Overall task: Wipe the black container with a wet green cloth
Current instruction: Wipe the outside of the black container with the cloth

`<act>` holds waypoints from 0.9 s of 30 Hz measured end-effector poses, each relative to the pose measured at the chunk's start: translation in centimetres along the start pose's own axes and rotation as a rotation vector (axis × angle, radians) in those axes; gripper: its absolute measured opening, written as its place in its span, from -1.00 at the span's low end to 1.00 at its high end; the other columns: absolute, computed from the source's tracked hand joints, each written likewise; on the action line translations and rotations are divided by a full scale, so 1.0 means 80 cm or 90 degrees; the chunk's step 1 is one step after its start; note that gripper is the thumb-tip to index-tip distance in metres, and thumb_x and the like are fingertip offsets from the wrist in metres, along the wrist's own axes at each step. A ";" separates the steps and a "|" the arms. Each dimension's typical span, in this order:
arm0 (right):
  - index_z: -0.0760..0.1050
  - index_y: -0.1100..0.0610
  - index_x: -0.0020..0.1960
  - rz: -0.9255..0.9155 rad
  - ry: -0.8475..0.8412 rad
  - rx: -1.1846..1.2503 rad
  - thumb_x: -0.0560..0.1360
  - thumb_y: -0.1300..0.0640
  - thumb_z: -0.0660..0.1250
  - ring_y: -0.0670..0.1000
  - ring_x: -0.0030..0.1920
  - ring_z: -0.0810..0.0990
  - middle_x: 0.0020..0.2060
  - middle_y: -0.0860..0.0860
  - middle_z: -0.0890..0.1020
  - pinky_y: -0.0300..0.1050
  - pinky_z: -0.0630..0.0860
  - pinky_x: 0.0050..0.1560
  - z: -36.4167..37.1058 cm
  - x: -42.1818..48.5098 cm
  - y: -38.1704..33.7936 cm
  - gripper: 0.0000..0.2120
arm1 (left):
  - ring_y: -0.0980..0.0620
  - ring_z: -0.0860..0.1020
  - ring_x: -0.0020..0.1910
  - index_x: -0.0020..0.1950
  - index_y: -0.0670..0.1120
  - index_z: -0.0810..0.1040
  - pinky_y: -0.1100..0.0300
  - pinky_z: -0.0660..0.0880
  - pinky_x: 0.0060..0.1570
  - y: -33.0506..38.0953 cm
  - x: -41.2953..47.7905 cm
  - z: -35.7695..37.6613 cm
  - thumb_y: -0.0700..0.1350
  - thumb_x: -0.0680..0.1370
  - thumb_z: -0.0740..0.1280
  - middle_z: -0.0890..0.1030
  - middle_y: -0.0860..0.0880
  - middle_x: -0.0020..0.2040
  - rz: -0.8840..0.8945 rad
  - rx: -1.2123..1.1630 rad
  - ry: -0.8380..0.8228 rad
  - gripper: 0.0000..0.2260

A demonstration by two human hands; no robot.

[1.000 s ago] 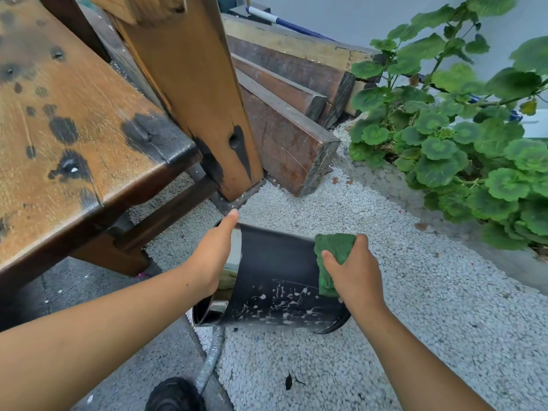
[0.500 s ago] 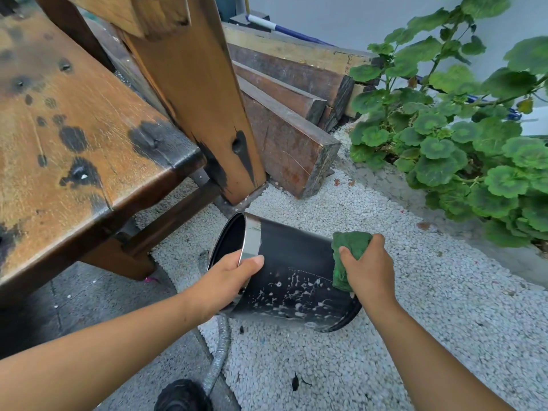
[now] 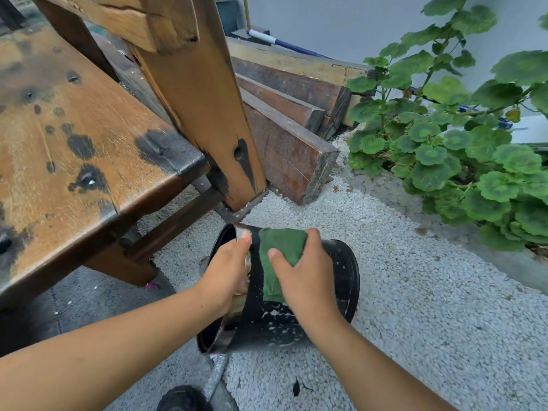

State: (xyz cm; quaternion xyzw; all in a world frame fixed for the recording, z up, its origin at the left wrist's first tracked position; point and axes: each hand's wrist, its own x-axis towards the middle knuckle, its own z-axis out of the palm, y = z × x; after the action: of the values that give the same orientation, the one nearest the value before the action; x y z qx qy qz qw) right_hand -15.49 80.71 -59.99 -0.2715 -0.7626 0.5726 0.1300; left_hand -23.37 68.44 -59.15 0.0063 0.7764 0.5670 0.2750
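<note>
The black container [image 3: 341, 280] lies on its side on white gravel, its open mouth to the left and white specks on its lower wall. My left hand [image 3: 226, 271] grips the metal rim at the mouth, thumb on top. My right hand [image 3: 302, 271] holds the green cloth [image 3: 281, 250] and presses it on the container's upper side, close to the rim and right beside my left hand. The cloth hangs down the wall under my palm.
A worn wooden bench [image 3: 74, 137] stands at left, its leg just behind the container. Stacked timber beams [image 3: 290, 143] lie behind. A leafy plant [image 3: 462, 149] fills the right. A grey hose [image 3: 216, 378] runs below the container.
My right hand slid the cloth left along the container's side, from near its base to next to the rim. My left hand shifted its hold on the rim. The container turned slightly.
</note>
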 end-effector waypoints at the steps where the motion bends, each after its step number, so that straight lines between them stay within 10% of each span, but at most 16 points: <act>1: 0.35 -0.04 0.08 -0.004 -0.005 -0.007 0.51 -0.05 0.44 -0.06 -0.11 0.63 -0.09 -0.10 0.58 0.03 0.66 -0.13 0.007 -0.002 -0.002 -0.71 | 0.44 0.49 -0.11 0.10 0.09 0.56 0.37 0.38 -0.01 -0.003 0.000 0.002 0.16 0.70 0.08 0.53 0.30 -0.01 0.010 0.004 0.011 -0.71; 5: 0.23 -0.09 0.11 -0.010 0.002 -0.027 0.51 -0.08 0.43 -0.14 -0.11 0.53 -0.09 -0.19 0.50 -0.19 0.51 -0.19 0.027 -0.006 -0.004 -0.62 | 0.07 0.71 -0.04 0.09 -0.01 0.70 0.21 0.58 -0.10 0.002 0.001 0.013 0.18 0.70 0.04 0.76 -0.01 -0.02 0.024 -0.022 0.014 -0.52; 14: 0.18 -0.15 0.10 -0.032 0.026 -0.099 0.49 -0.12 0.42 -0.10 -0.10 0.55 -0.06 -0.16 0.51 -0.08 0.58 -0.17 0.031 0.005 0.014 -0.58 | 0.01 0.72 -0.07 0.11 -0.08 0.69 0.27 0.59 -0.18 -0.011 0.006 0.009 0.04 0.71 0.14 0.76 -0.07 -0.02 0.104 -0.018 -0.027 -0.64; 18: 0.27 -0.07 0.10 -0.018 0.041 -0.097 0.50 -0.12 0.43 -0.12 -0.13 0.57 -0.08 -0.15 0.53 -0.07 0.59 -0.21 0.024 0.017 0.029 -0.63 | -0.11 0.57 -0.17 0.13 -0.25 0.58 -0.11 0.53 -0.12 -0.012 0.012 0.003 0.18 0.63 0.22 0.64 -0.17 -0.10 0.117 0.035 -0.025 -0.52; 23: 0.28 -0.04 0.08 0.020 0.065 -0.114 0.51 -0.08 0.43 -0.11 -0.19 0.59 -0.13 -0.12 0.54 -0.09 0.58 -0.29 0.014 0.037 0.049 -0.65 | 0.08 0.62 -0.21 -0.20 0.07 0.64 0.21 0.54 -0.19 -0.013 0.024 -0.002 0.07 0.68 0.21 0.66 0.03 -0.24 0.074 0.032 -0.034 -0.67; 27: 0.28 -0.01 0.09 0.049 0.079 -0.141 0.52 -0.07 0.42 -0.06 -0.20 0.60 -0.12 -0.10 0.54 -0.03 0.61 -0.29 0.004 0.047 0.068 -0.65 | 0.01 0.70 -0.03 0.03 -0.07 0.66 0.12 0.59 -0.05 -0.021 0.035 -0.012 0.10 0.68 0.21 0.75 -0.10 -0.01 0.066 0.035 -0.031 -0.67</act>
State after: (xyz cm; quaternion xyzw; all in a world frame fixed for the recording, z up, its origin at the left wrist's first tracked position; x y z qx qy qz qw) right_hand -17.30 83.60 -65.63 -0.3482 -0.8007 0.4715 0.1239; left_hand -25.64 67.86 -61.60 0.0680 0.7835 0.5585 0.2636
